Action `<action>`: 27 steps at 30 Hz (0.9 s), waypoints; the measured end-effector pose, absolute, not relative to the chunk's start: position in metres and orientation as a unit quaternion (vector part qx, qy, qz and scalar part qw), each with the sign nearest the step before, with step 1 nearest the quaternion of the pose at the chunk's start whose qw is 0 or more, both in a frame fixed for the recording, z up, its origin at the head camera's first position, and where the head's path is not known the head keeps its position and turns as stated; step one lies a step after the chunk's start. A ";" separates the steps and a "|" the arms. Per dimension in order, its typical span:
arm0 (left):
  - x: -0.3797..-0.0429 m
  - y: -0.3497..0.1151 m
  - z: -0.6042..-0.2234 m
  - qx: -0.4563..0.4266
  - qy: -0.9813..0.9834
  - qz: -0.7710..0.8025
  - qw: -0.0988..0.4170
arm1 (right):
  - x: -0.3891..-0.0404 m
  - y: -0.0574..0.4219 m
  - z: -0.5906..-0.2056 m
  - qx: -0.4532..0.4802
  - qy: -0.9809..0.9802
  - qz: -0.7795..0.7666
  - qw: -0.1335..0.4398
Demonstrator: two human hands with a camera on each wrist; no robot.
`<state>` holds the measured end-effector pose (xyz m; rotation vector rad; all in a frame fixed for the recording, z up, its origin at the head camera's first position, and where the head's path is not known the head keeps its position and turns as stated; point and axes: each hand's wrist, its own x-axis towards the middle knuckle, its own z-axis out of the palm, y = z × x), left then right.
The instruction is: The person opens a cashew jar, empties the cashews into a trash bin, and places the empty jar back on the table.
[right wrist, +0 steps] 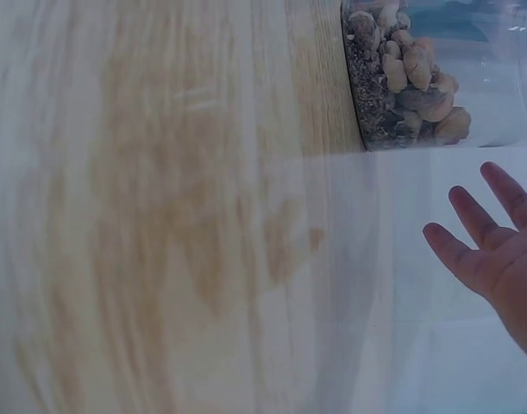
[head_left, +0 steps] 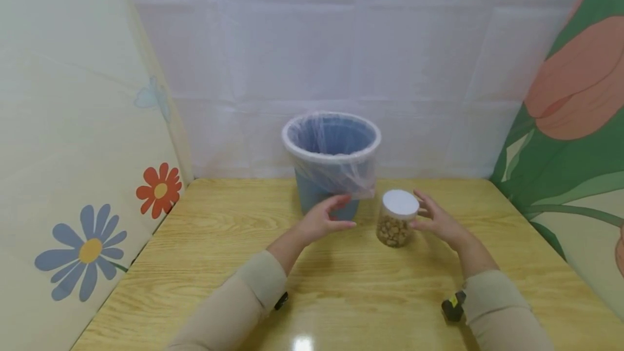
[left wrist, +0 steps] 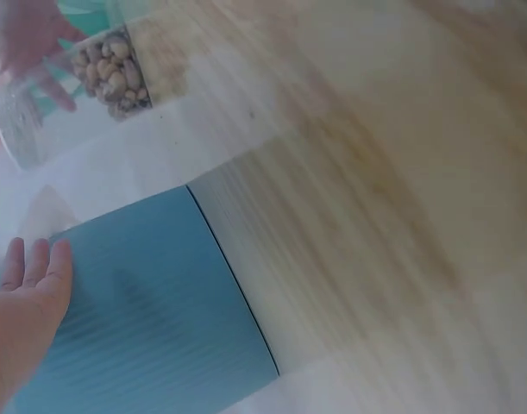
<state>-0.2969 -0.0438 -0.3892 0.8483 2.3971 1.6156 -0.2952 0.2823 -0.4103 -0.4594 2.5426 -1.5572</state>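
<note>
A clear jar [head_left: 394, 227] with a white lid [head_left: 401, 202] stands upright on the table, partly filled with tan and brown pieces like pebbles or shells [right wrist: 414, 73]. My right hand [head_left: 441, 225] is at the jar's right side, fingers spread and thumb close to its wall. To the left of the jar, my left hand [head_left: 319, 222] holds nothing, its thumb and fingers apart in front of the blue bin [head_left: 312, 191]. The left wrist view shows that hand [left wrist: 26, 315] overlapping the bin's side, with straight fingers. In the right wrist view, the right fingers [right wrist: 479, 220] extend beside the jar.
The bin has a white rim [head_left: 287, 140] and a clear plastic liner [head_left: 348, 177] folded over it. It stands near the back edge of the wood-grain table [head_left: 234, 264]. A pale cloth [head_left: 317, 42] hangs behind. Small black objects [head_left: 453, 307] appear beside the sleeves.
</note>
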 end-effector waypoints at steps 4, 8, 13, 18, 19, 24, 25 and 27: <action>-0.297 -0.036 -0.390 0.281 0.799 0.528 0.067 | -0.295 0.282 -0.411 -0.146 0.847 -0.508 0.060; -0.298 -0.029 -0.392 0.281 0.801 0.524 0.070 | -0.295 0.282 -0.411 -0.142 0.848 -0.507 0.059; -0.301 -0.023 -0.393 0.281 0.805 0.519 0.066 | -0.294 0.281 -0.410 -0.145 0.847 -0.507 0.061; -0.304 -0.017 -0.393 0.279 0.804 0.522 0.062 | -0.294 0.281 -0.409 -0.143 0.849 -0.505 0.062; -0.305 -0.015 -0.394 0.277 0.801 0.526 0.064 | -0.294 0.281 -0.408 -0.142 0.849 -0.505 0.064; -0.304 -0.009 -0.393 0.271 0.789 0.546 0.079 | -0.292 0.280 -0.408 -0.139 0.846 -0.511 0.070; -0.300 -0.008 -0.388 0.272 0.788 0.546 0.082 | -0.292 0.279 -0.408 -0.138 0.845 -0.511 0.071; -0.301 -0.005 -0.389 0.274 0.791 0.541 0.083 | -0.292 0.279 -0.408 -0.137 0.845 -0.511 0.071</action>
